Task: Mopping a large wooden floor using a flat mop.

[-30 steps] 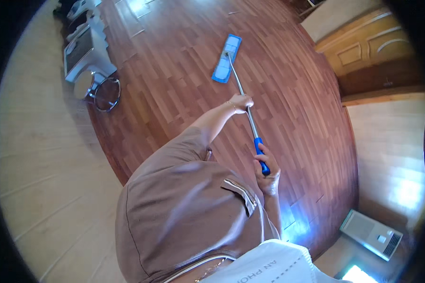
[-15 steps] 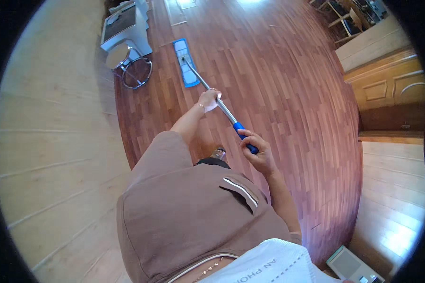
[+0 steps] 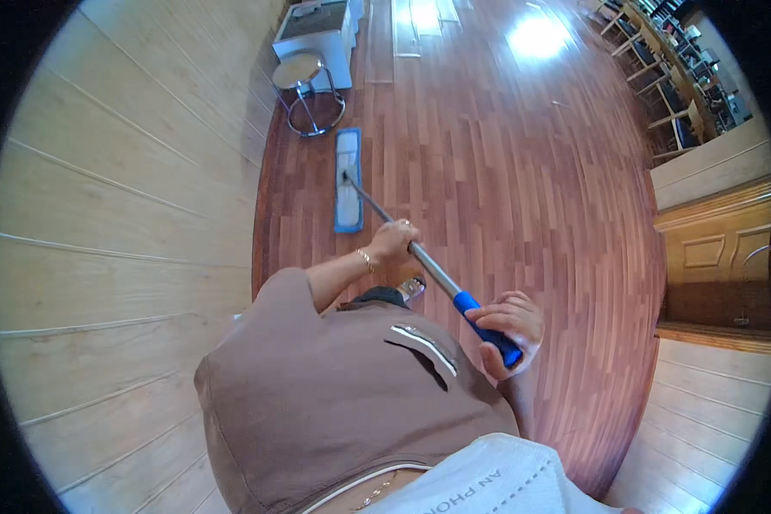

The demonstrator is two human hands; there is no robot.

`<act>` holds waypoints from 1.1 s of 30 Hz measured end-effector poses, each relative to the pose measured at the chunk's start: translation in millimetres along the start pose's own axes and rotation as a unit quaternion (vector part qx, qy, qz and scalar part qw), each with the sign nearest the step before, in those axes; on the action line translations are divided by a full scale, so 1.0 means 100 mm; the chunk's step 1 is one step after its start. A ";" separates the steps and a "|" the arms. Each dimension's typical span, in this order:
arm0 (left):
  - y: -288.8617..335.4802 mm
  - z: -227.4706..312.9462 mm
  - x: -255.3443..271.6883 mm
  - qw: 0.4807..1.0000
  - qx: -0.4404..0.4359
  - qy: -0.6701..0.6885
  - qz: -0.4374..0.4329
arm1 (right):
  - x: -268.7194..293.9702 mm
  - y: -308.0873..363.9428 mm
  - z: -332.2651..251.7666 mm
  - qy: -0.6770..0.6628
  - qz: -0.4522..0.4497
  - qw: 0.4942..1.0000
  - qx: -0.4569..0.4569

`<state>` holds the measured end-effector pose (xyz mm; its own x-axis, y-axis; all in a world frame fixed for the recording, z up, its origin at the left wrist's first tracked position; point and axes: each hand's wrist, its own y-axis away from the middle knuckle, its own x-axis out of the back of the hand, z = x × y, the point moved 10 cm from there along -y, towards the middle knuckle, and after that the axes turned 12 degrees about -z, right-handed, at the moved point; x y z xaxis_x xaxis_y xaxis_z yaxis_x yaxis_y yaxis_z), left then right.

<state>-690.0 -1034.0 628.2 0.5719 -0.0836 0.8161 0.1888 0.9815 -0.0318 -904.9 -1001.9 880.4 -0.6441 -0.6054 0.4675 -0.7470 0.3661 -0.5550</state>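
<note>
A flat mop [image 3: 439,272] slants across the view, with a metal pole and a blue grip at its near end. Its long head [image 3: 349,202], pale with a blue fringe, lies on the wooden floor left of the middle. Partway down the pole, my left hand [image 3: 394,241] is wrapped round the metal. My right hand [image 3: 514,330] holds the blue grip at the near end, close to my body. One of my feet [image 3: 413,289] shows on the floor below the pole, just beyond my left hand's forearm.
A round stool [image 3: 300,72] with a chrome ring base stands beyond the mop head, beside a white cabinet [image 3: 317,34]. Pale panelled wall [image 3: 128,257] runs along the left. On the right are a wooden door [image 3: 715,257] and, farther off, a long counter [image 3: 685,81] with chairs.
The mop head has come nearer to me, and both hands have shifted closer, the right one also rightward. The stool and cabinet appear farther right as the view has turned.
</note>
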 end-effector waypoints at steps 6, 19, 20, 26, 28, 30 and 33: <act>-0.11 -0.15 0.14 0.996 0.075 -0.040 0.024 | 0.09 -0.28 0.46 -0.103 -0.139 0.985 0.022; -0.19 -0.53 -0.03 0.995 0.077 -0.027 0.058 | 0.12 0.00 0.88 -0.172 -0.095 0.967 -0.162; -0.21 -0.54 -0.03 0.997 0.067 -0.020 0.041 | 0.11 -0.06 0.84 -0.164 -0.085 0.967 -0.177; -0.36 -0.20 0.07 0.998 -0.012 0.056 -0.010 | 0.23 -0.38 0.12 -0.066 -0.037 0.993 -0.090; -0.34 -0.04 0.04 0.997 -0.019 0.067 -0.044 | 0.13 -0.48 -0.14 -0.012 -0.054 0.998 -0.035; -0.36 -0.06 -0.09 0.989 -0.047 0.133 -0.054 | 0.00 -0.63 -0.50 0.044 -0.079 0.996 0.016; -0.26 0.07 0.01 0.986 -0.088 0.111 -0.086 | -0.45 -0.84 -0.64 -0.017 -0.080 0.995 0.062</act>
<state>-700.4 -1058.7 633.7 0.6760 -0.3014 0.6725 0.4235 0.9057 -0.0197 -824.0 -960.2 950.1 -0.5111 -0.6739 0.5335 -0.8120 0.1751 -0.5568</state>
